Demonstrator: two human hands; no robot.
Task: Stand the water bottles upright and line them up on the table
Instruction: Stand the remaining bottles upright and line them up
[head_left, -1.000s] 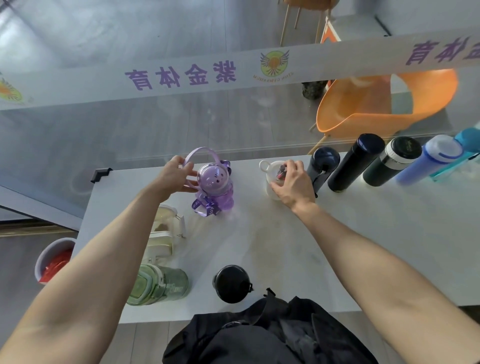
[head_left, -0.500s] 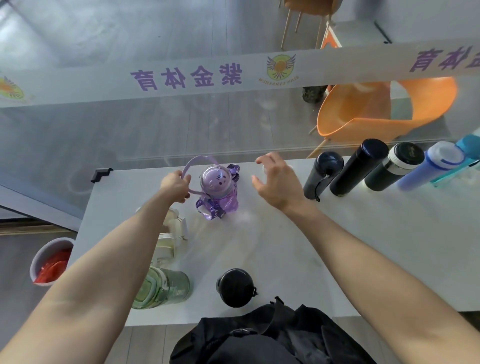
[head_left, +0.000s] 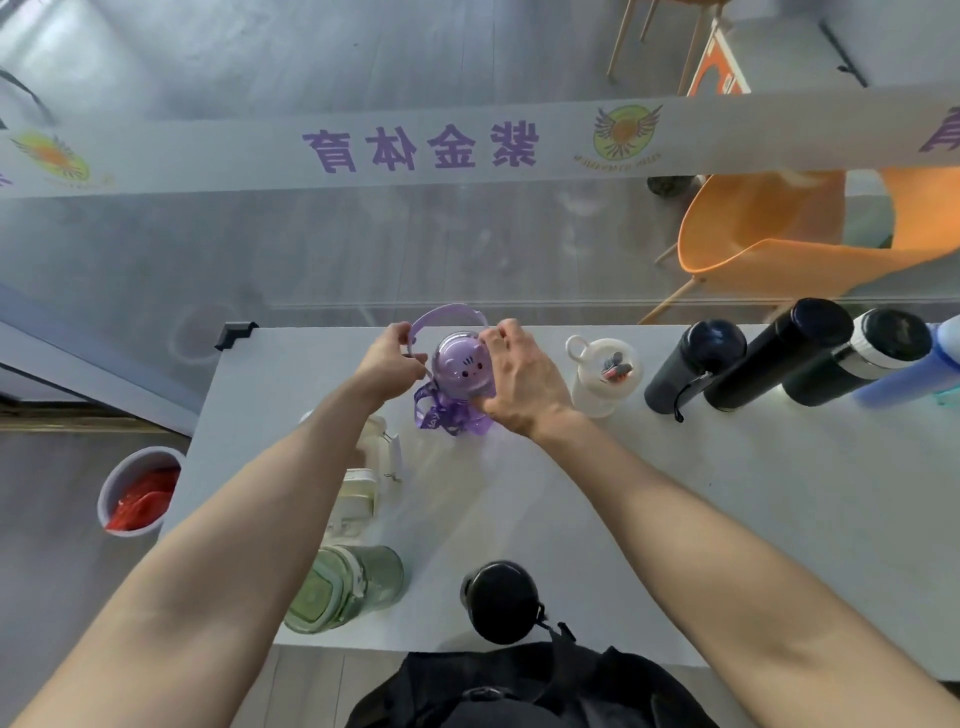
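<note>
— See that? The right hand (head_left: 514, 379) has let go of the white bottle (head_left: 602, 376) and come across to the purple bottle (head_left: 460, 374). A moment back it was spread in the air between the two.

— And now?

— Now its fingers curl round the purple bottle's right side, at three o'clock of the lid. The left hand (head_left: 392, 356) is where it was, pinching the carry handle (head_left: 447, 317) at about ten o'clock.

— So the white bottle is done?

— Looks it. It stands upright at the far edge of the table (head_left: 727, 493), just left of the dark bottles in the row.

— And the purple one?

— Upright, left of the white one, a small gap between. I'd guess both hands will nudge it into line. The green bottle (head_left: 345, 587) and the black bottle (head_left: 501, 600) wait at the near edge, around six o'clock.
</note>
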